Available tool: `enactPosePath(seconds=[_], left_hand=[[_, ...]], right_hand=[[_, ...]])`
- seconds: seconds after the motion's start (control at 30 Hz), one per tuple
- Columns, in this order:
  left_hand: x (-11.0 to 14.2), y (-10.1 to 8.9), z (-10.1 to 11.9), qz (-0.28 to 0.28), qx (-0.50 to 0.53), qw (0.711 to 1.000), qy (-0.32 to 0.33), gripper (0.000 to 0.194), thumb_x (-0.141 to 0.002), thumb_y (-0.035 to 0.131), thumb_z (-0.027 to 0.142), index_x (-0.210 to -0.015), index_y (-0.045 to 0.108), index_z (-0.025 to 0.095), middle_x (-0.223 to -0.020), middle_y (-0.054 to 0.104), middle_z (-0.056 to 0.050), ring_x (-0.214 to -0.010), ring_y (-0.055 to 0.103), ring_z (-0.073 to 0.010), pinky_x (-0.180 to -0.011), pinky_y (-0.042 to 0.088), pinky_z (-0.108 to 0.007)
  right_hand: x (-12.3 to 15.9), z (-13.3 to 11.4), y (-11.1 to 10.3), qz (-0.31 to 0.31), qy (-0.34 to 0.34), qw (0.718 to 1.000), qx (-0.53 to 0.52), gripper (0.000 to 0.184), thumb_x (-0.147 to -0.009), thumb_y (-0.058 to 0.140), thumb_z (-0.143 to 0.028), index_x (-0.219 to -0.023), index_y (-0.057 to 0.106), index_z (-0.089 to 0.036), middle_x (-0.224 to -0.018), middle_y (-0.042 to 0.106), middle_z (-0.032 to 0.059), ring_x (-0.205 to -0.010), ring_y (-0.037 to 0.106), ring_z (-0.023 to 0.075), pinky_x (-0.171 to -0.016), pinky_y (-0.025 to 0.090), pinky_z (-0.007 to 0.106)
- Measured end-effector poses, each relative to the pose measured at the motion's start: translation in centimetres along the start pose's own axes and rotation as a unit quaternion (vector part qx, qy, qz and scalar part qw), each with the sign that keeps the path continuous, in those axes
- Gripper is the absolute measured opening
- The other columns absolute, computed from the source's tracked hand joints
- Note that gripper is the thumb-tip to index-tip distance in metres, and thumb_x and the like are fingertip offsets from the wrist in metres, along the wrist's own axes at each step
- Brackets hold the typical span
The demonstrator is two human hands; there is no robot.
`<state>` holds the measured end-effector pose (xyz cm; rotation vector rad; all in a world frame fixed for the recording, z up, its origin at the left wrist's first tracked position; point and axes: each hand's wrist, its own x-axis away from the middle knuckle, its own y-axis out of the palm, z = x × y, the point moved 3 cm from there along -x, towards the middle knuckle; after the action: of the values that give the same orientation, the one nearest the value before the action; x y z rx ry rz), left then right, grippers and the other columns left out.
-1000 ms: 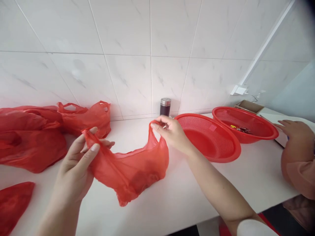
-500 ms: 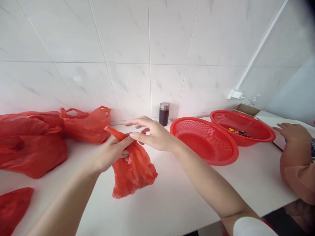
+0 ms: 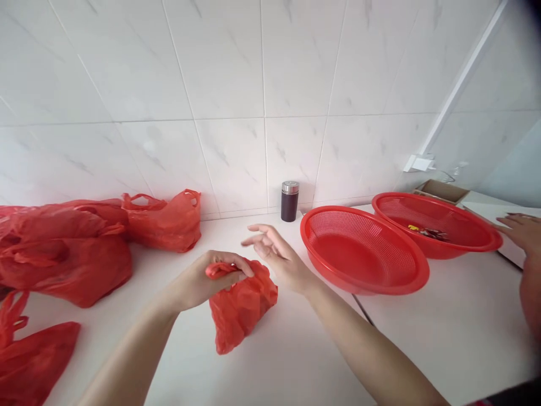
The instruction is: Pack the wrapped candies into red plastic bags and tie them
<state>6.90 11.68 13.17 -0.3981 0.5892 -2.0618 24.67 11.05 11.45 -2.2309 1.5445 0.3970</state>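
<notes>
Left hand: left hand curled shut over the gathered top of a red plastic bag, fingers wrapped round the bunched handles, knuckles up
Right hand: right hand spread loose with fingers apart, holding nothing, hanging just above and behind the bag's upper right edge; whether it brushes the film cannot be told
Bag in hand: thin, crinkled, half-translucent red film, scrunched into a soft lump that tapers to a blunt corner at the bottom; it lies on the white counter near the middle, between the two forearms
Counter: smooth, matt white slab, with a dark seam running out from under the nearer basket
Loose bags: heap of red bags of the same filmy plastic, puffed and wrinkled, along the left by the wall, one with its loop handles standing up; another flat bag at the lower left edge
Flask: small dark cylinder with a shiny metal cap, upright against the wall
Baskets: round red basket, shallow, of fine plastic mesh, just right of the open hand; second red basket beyond it, overlapping, with small coloured bits inside
Wall: glossy white tiles with faint grey veining
Other person: another person's hand lies flat at the far right edge
</notes>
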Motion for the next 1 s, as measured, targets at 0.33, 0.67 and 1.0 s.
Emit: enactPosePath(seconds=[0.33, 0.67, 1.0], left_hand=[[0.3, 2.0, -1.1, 0.307, -0.124, 0.938, 0.106, 0.021, -0.078, 0.046, 0.014, -0.092, 0.058, 0.023, -0.106, 0.065, -0.002, -0.059, 0.052, -0.0087, -0.056, 0.044, -0.022], [1.9, 3.8, -2.1, 0.311, -0.106, 0.941, 0.081, 0.023, -0.089, 0.055, 0.039, -0.103, 0.071, 0.029, -0.09, 0.073, 0.0, -0.082, 0.067, -0.0165, -0.07, 0.051, -0.025], [4.3, 3.6, -5.7, 0.375, -0.085, 0.922, -0.049, 0.036, -0.09, 0.045, 0.052, -0.091, 0.071, 0.027, -0.083, 0.072, 0.001, -0.063, 0.066, -0.016, -0.063, 0.05, -0.026]], right_hand=[[0.2, 4.9, 2.3, -0.099, 0.137, 0.98, -0.104, 0.029, -0.094, 0.049, -0.04, -0.119, 0.055, -0.027, -0.071, 0.056, -0.0036, -0.061, 0.051, 0.011, -0.062, 0.043, 0.027], [0.5, 2.2, 1.3, 0.093, -0.024, 0.995, 0.012, 0.008, -0.096, 0.046, -0.03, -0.092, 0.048, -0.023, -0.092, 0.058, 0.0013, -0.081, 0.057, 0.0129, -0.073, 0.048, 0.028], [-1.5, 7.2, -2.1, 0.214, 0.073, 0.972, -0.06, 0.013, -0.089, 0.051, -0.035, -0.099, 0.048, -0.027, -0.07, 0.045, -0.007, -0.055, 0.048, 0.0083, -0.058, 0.052, 0.024]])
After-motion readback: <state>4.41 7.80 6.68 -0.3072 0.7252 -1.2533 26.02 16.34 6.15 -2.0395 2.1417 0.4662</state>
